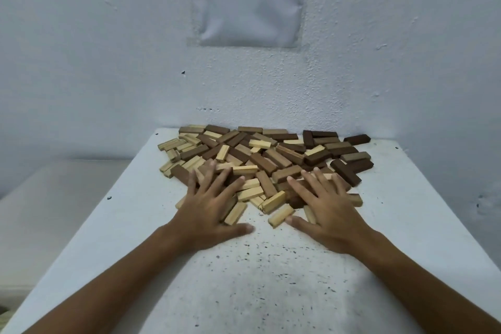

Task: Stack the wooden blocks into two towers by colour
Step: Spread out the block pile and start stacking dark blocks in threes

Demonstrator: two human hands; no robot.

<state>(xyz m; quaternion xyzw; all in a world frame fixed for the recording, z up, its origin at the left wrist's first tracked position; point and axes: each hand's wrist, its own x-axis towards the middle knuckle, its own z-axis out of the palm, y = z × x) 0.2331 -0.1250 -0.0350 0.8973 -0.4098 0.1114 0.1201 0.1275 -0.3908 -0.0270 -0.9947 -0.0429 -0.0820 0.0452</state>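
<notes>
A: Starting at the left, how does the left hand lie?

B: Flat and palm down, the fingers straight and spread, resting on the near left part of the wooden blocks. The thumb points inward along the counter. It grips nothing. The forearm runs up from the lower left corner.

A: And the pile itself?

B: Light and dark blocks lie mixed in one loose heap on the far half of the white, speckled counter, against the wall. No block stands on another as a tower.

A: The right side?

B: The right hand mirrors the other: palm down, fingers splayed and straight over the near right blocks, thumb toward the middle, holding nothing. A printed sheet hangs on the wall above.
</notes>
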